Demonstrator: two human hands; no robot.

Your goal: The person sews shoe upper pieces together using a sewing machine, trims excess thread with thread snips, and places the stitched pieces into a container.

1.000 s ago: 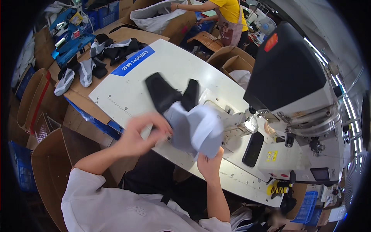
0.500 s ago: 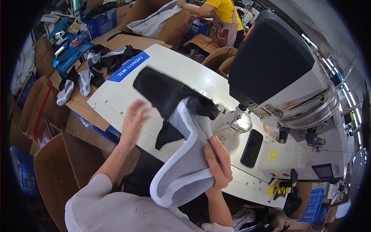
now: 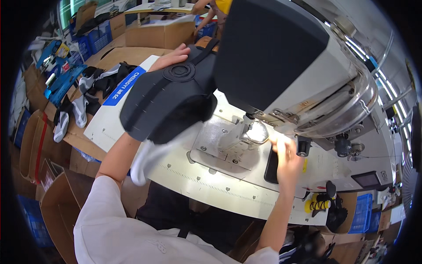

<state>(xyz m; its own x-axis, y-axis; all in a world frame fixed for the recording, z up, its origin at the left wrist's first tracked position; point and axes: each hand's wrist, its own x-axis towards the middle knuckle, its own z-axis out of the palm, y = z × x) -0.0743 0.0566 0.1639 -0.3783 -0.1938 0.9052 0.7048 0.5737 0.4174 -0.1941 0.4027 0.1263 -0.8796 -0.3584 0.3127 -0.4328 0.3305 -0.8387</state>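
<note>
The black padded piece (image 3: 169, 94) is held up left of the frame's centre, above the bench (image 3: 193, 187), with a strap (image 3: 204, 53) and a round patch (image 3: 179, 71) on its upper side. A pale, blurred band (image 3: 140, 165) hangs below it, apparently part of the same piece. It looks light and springy: the padding probably keeps a curved shape, while the band should flop and swing. Little about it seems fragile or slippery, though a loose hold might let it fold. The padded rim would likely give the surest hold, clear of the strap.

The person's hands are well apart. The left hand (image 3: 172, 58) reaches behind the piece, its fingers nearly straight and showing past the far edge at the upper left of the frame. The forearm comes in under the near side, so the piece seems carried on that arm; whether the hidden thumb and palm grip it cannot be told.

The right hand (image 3: 285, 154), right of centre, is away from the piece, its fingertips near the lit lamp (image 3: 257, 132) of the sewing machine (image 3: 303, 88) and just beside a dark phone (image 3: 271, 167). Its fingers look partly bent, but blur and glare hide whether they pinch anything.
</note>
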